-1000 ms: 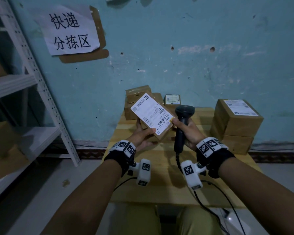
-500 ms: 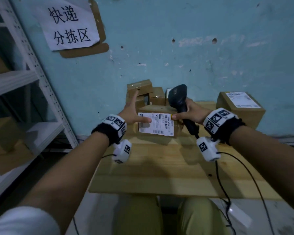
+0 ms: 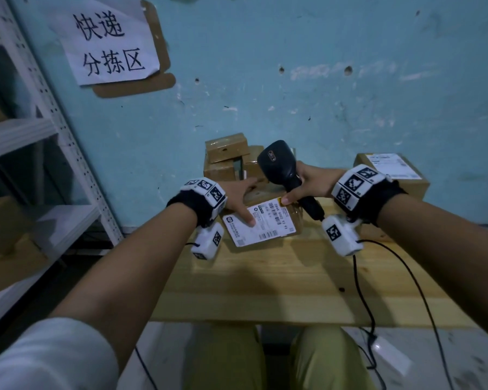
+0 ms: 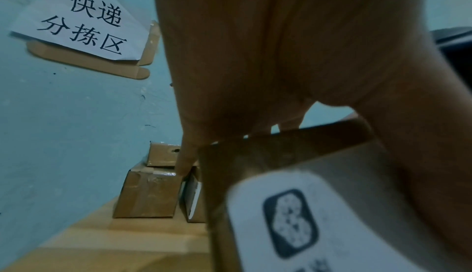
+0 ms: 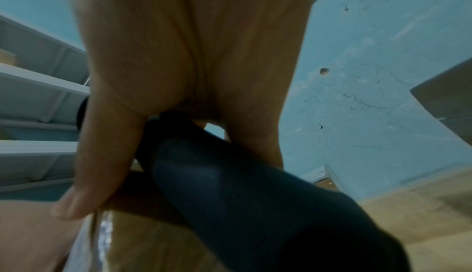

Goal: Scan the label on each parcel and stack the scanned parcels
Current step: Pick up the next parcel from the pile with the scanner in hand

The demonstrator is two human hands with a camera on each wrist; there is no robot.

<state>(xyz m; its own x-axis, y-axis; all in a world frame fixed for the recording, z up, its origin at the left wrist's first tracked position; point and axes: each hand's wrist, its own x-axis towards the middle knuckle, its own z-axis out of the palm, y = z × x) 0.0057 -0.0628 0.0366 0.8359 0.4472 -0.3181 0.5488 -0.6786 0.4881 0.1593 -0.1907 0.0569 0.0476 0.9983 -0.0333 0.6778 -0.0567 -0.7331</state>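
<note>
Moved: parcel [image 3: 265, 218] now tilted, nearer the table's [image 3: 265, 282] middle than half a second ago.
Hands: left hand [image 3: 241, 199] grips the parcel, thumb on its label [image 3: 258, 222]; right hand [image 3: 313, 182] grips the scanner [image 3: 279, 166], thumb on the parcel's corner.
Count: one held parcel, one scanner.
Parcel: brown, white barcoded label up.
Behind: small boxes [image 3: 228, 160] by the wall; labelled box [image 3: 392, 171] right.

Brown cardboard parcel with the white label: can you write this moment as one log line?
left hand holds brown cardboard parcel with white label | right hand grips black handheld scanner, thumb on parcel | parcel over wooden table
</note>
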